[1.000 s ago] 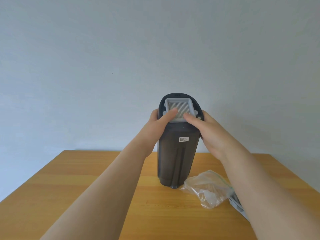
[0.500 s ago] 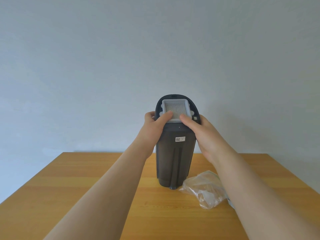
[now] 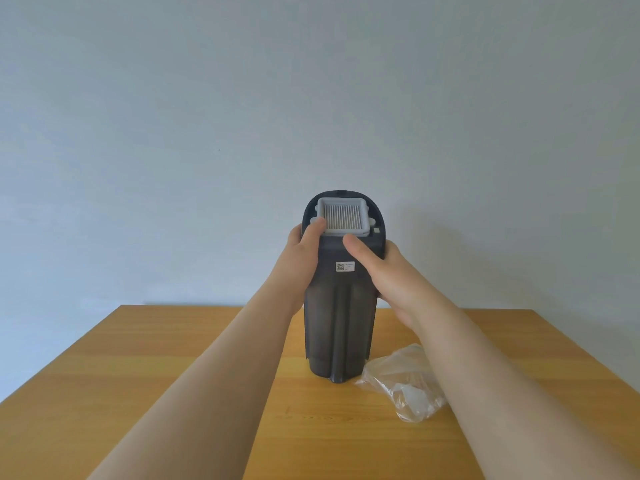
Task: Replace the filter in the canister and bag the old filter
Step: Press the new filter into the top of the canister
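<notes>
A dark grey canister stands upright on the wooden table, tilted slightly toward me. A white pleated filter sits in its top opening. My left hand wraps the canister's upper left side, its thumb resting on the filter's left edge. My right hand grips the upper right side, thumb lying on the dark body just below the filter. A crumpled clear plastic bag lies on the table to the right of the canister's base, partly behind my right forearm.
A plain pale wall rises behind the table's far edge. The table's left and right edges run diagonally toward me.
Both thumbs have slid down off the filter face; the right thumb now rests on the canister body. The filter sits lower in the opening. The grey item by the bag is no longer seen.
</notes>
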Motion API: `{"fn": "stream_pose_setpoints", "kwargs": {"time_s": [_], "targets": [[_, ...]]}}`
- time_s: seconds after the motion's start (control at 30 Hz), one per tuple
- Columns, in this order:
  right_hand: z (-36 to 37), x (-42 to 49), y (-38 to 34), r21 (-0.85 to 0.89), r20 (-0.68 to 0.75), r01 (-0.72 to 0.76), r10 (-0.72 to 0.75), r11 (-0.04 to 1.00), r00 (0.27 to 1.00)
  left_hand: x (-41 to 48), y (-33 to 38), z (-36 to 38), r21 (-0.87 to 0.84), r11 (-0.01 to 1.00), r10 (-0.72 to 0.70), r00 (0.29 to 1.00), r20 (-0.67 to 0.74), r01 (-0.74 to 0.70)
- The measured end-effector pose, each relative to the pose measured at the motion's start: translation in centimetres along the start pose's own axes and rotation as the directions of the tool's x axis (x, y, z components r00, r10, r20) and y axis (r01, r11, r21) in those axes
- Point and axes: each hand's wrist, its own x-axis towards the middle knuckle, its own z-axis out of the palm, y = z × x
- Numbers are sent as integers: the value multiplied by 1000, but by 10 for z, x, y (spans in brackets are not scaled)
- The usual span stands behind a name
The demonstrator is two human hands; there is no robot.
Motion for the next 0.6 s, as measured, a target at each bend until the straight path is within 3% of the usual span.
{"fn": "stream_pose_setpoints", "kwargs": {"time_s": [0.27, 0.6], "targets": [[17, 0, 1, 17, -153, -2, 5, 1000, 988, 12, 1, 11, 68, 996, -44, 988, -149, 55], [14, 3, 6, -70, -128, -18, 9, 997, 992, 10, -5, 11, 101, 994, -18, 985, -171, 36]]}}
